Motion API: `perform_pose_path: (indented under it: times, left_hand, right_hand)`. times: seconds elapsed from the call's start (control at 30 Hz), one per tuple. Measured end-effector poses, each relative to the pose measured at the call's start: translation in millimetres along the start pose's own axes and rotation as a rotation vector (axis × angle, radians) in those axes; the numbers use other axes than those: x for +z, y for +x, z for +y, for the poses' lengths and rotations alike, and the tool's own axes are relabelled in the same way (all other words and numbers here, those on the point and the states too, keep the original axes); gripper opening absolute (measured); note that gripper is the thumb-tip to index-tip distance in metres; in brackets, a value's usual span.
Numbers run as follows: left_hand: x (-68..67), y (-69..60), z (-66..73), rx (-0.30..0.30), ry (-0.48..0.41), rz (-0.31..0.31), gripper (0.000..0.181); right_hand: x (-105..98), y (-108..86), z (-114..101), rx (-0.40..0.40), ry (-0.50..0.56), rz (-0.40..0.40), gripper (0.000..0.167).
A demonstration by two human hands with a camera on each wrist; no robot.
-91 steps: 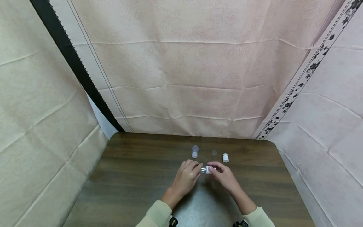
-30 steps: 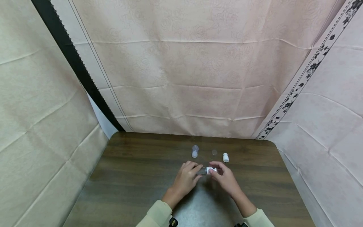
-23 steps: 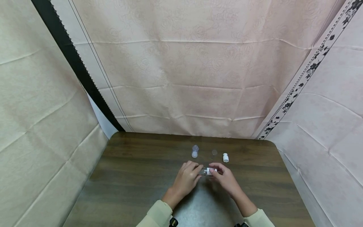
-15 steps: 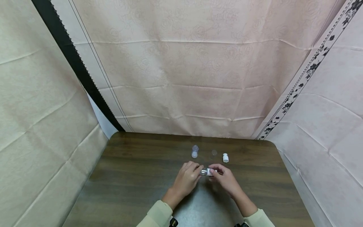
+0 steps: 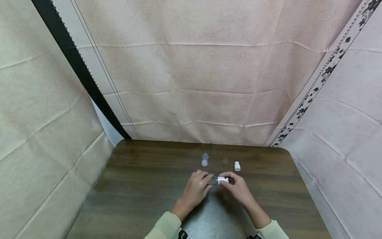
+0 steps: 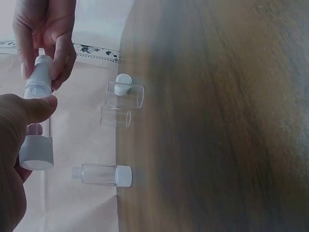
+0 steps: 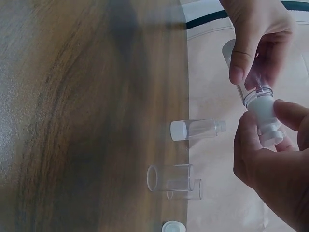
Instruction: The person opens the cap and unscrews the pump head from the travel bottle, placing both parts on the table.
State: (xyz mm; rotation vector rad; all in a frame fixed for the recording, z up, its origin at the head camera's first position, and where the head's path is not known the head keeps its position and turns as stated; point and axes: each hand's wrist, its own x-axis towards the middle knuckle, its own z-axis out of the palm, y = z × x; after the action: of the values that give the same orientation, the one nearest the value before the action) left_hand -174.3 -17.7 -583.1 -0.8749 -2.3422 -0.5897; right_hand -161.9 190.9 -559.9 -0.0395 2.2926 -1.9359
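My left hand (image 5: 195,189) grips the clear body of a small pump bottle (image 6: 36,154), which has a white base. With its thumb and fingers, my right hand (image 5: 237,189) pinches the white pump top (image 7: 263,110) at the bottle's other end. The bottle lies sideways between both hands above the table, its top toward the right hand. In the right wrist view the top sits at the bottle's neck; whether it is screwed tight I cannot tell. Fingers hide part of the clear body.
Beyond the hands, a clear bottle with a white base (image 7: 195,129) stands on the wooden table (image 5: 143,172). Two clear caps (image 6: 125,95) stand near a white pump top (image 5: 237,166). Pale cloth (image 5: 194,83) hangs behind the table's far edge.
Both hands stay in nearly the same place, still holding the bottle. The right fingers shift slightly at the pump top, and more of its white side shows. The things on the table have not moved.
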Motion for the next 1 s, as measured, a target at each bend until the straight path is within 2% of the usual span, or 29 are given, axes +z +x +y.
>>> perform_pose_path:
  times: [0.23, 0.37, 0.63, 0.77, 0.87, 1.0]
  left_hand:
    - [0.7, -0.8, 0.6, -0.036, -0.039, 0.014, 0.04]
    - [0.0, -0.7, 1.0, -0.062, -0.062, 0.002, 0.04]
    - [-2.2, 0.8, 2.9, -0.104, -0.107, -0.015, 0.041]
    - [-2.9, 1.8, 3.0, -0.116, -0.123, -0.01, 0.042]
    - [-2.9, 2.0, 3.0, -0.121, -0.12, -0.006, 0.042]
    - [-1.5, 1.6, 2.0, -0.098, -0.083, 0.021, 0.043]
  right_hand:
    - [-1.2, -1.0, -1.3, -0.063, -0.061, 0.009, 0.024]
    - [-1.1, -1.8, -1.4, -0.12, -0.078, 0.016, 0.025]
    - [0.2, -3.3, 0.1, -0.239, -0.076, 0.015, 0.031]
    - [0.2, -3.9, -0.6, -0.265, -0.074, -0.003, 0.038]
    - [-1.0, -4.4, -2.5, -0.232, -0.085, -0.011, 0.043]
    - [-1.3, -2.9, -4.0, -0.176, -0.137, 0.022, 0.046]
